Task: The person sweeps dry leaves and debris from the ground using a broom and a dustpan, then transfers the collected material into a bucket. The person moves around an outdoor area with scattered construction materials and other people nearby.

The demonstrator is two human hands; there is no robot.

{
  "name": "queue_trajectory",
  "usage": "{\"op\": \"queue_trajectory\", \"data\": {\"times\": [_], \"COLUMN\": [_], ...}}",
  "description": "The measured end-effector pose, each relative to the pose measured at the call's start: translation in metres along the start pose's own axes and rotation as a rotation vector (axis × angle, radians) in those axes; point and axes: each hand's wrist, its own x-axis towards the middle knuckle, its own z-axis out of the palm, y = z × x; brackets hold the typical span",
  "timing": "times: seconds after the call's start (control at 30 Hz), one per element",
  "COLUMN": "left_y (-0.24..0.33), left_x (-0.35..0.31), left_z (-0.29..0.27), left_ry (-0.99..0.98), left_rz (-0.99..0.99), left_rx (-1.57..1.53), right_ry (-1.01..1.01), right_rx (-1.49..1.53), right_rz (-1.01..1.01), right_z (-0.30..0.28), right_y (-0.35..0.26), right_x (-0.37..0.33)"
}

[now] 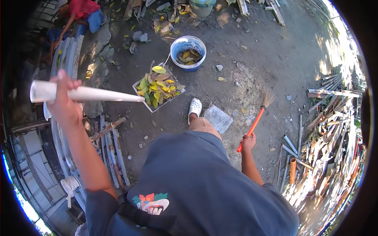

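Observation:
My left hand (pixel 65 103) is closed around the thick white pipe handle (pixel 104 94) of a dustpan. At the handle's far end, the pan (pixel 164 104) is heaped with yellow, green and brown leaves (pixel 159 86). I cannot tell whether the pan touches the ground. In my right hand (pixel 248 142) is a stick broom (pixel 257 120) with an orange handle, its thin bristles pointing away over the dirt. Just beyond the pan stands a blue and white bucket (pixel 201 46) with more leaves at its bottom.
My white clog (pixel 195 106) is on the ground beside a flat grey slab (pixel 219 118). Wood scraps (pixel 327 145) and pipes are piled at the right. Poles (pixel 114 153) lie at the left. Another person (pixel 84 11) in red bends at the upper left. A greenish bucket (pixel 202 8) stands at the far edge.

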Motion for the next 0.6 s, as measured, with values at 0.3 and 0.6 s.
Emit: {"op": "queue_trajectory", "data": {"times": [0.3,0.6], "left_y": [0.004,-0.075], "left_x": [0.100,0.007], "left_z": [0.268,0.443], "left_ry": [-0.403,-1.057], "left_rz": [0.325,0.723], "left_rx": [0.270,0.551], "right_ry": [-0.019,0.123], "right_rx": [0.122,0.326], "right_rz": [-0.020,0.063], "right_z": [0.031,0.048], "right_y": [-0.044,-0.024], "right_x": [0.020,-0.056]}}
